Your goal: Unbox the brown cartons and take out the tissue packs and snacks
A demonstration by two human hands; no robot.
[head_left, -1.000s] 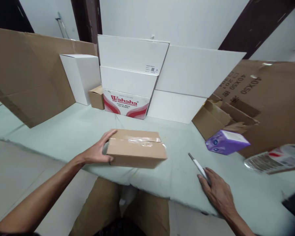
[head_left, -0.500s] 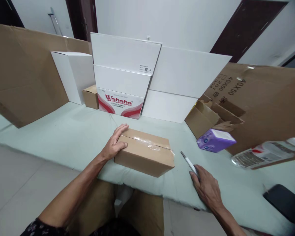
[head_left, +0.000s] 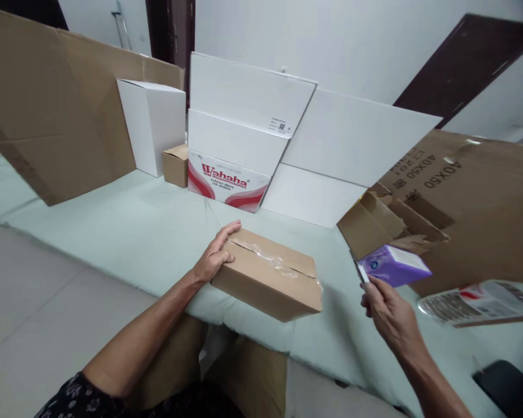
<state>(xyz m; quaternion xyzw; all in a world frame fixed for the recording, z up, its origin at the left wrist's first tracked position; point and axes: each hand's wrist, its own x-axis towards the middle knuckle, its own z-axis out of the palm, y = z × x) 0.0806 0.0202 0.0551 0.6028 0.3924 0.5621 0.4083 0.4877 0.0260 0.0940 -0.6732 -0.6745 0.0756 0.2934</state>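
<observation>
A closed brown cardboard box (head_left: 265, 278) lies near the front edge of the table, with clear tape running along its top seam. My left hand (head_left: 217, 253) grips its left end, thumb on the near top edge and fingers over the far side. Raised above the table to the right of the box, my right hand (head_left: 390, 307) is closed around a utility knife (head_left: 362, 273). The knife has a light handle, and its thin dark blade points up and away. Behind the knife is a purple pack (head_left: 398, 266) with a pale top.
An opened brown box (head_left: 370, 223) stands behind the purple pack. A plastic bottle (head_left: 479, 302) and a dark phone-like object (head_left: 508, 380) lie at right. White panels, a Wahaha carton (head_left: 226, 181), a small brown box (head_left: 175, 166) and a white box (head_left: 157, 128) line the back.
My right hand has lifted the utility knife off the table surface and turned its blade more upright. My left hand stays on the box. The whole view has shifted and tilted slightly.
</observation>
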